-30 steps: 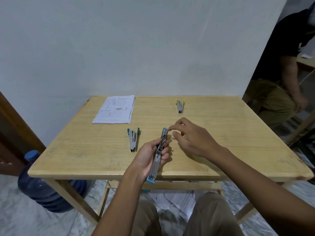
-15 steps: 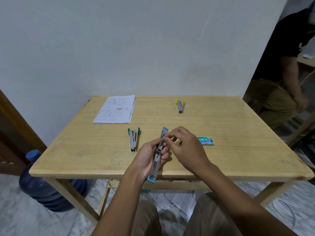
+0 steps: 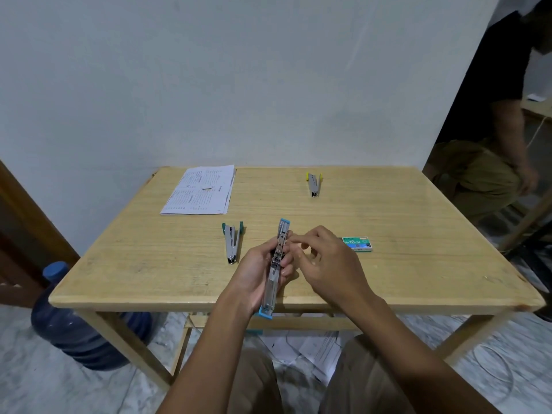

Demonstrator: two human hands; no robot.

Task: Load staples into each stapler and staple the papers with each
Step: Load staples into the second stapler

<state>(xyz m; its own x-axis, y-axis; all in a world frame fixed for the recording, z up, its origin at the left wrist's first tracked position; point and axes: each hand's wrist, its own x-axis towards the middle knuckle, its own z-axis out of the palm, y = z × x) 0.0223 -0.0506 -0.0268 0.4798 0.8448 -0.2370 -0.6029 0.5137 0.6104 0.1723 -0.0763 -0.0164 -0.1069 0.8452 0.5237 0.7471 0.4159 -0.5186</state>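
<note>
My left hand (image 3: 254, 276) grips a blue stapler (image 3: 276, 267), swung fully open, over the near edge of the wooden table (image 3: 418, 264). My right hand (image 3: 331, 264) has its thumb and forefinger pinched together at the stapler's metal magazine; what they pinch is too small to see. A green staple box (image 3: 357, 244) lies just right of that hand. A green stapler (image 3: 231, 243) lies left of my hands, a yellow stapler (image 3: 314, 184) at the back. Printed papers (image 3: 200, 189) sit at the back left.
A person in dark clothes (image 3: 490, 144) crouches beyond the table's right side. A blue water jug (image 3: 77, 327) stands on the floor under the left corner. Loose papers (image 3: 307, 348) lie on the floor beneath the table. A white wall backs the table.
My right hand drew in from beside the stapler to its magazine, fingertips now pinched there, uncovering the green staple box. My left hand kept its hold on the open blue stapler.
</note>
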